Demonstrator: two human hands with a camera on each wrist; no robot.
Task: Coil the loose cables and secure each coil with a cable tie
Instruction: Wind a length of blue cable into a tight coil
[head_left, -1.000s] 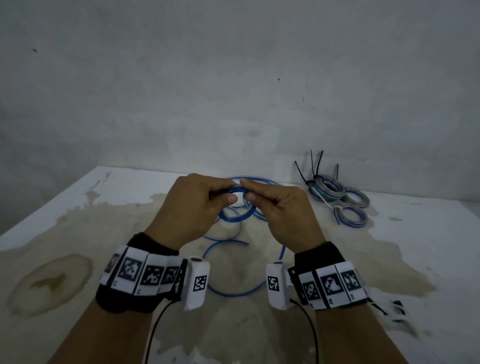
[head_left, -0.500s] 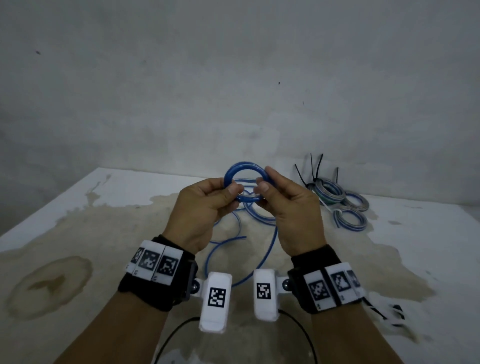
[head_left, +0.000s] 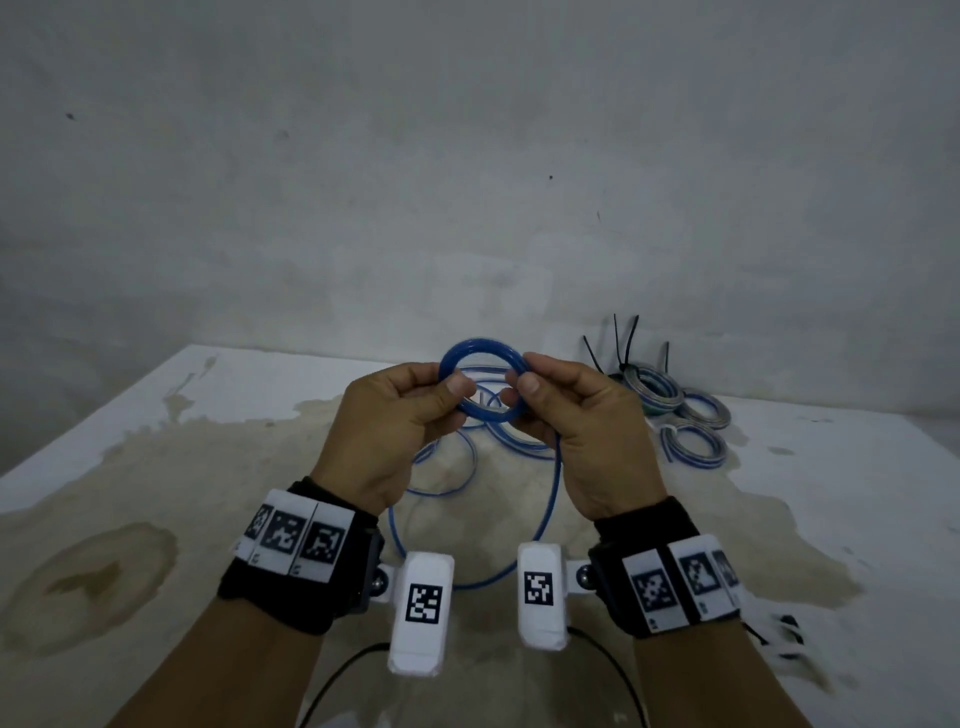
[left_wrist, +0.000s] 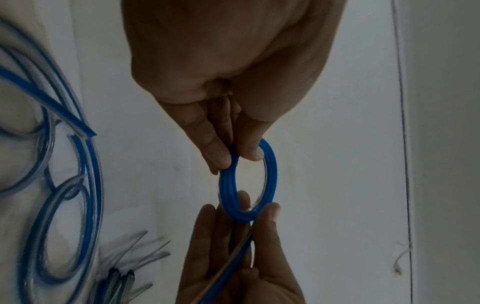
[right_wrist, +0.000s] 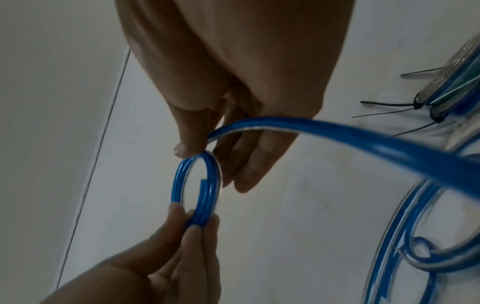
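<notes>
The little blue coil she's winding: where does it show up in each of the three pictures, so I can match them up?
Head: blue coil at centre, pinched between the left hand and right hand.
Left wrist: coil mid-frame, below the left hand's fingertips.
Right wrist: coil left of centre, the loose cable trailing right.
Shared landmark: the tied coils with black cable ties.

Left half of table (head_left: 156, 467) bare, only stains — free passage. Loose cable (head_left: 519, 561) loops sprawl on table centre, under raised hands (head_left: 395, 426). Far right: tied coils (head_left: 691, 431), tie tails (head_left: 626, 338) sticking up — blocks approach near wall (head_left: 467, 182).
</notes>
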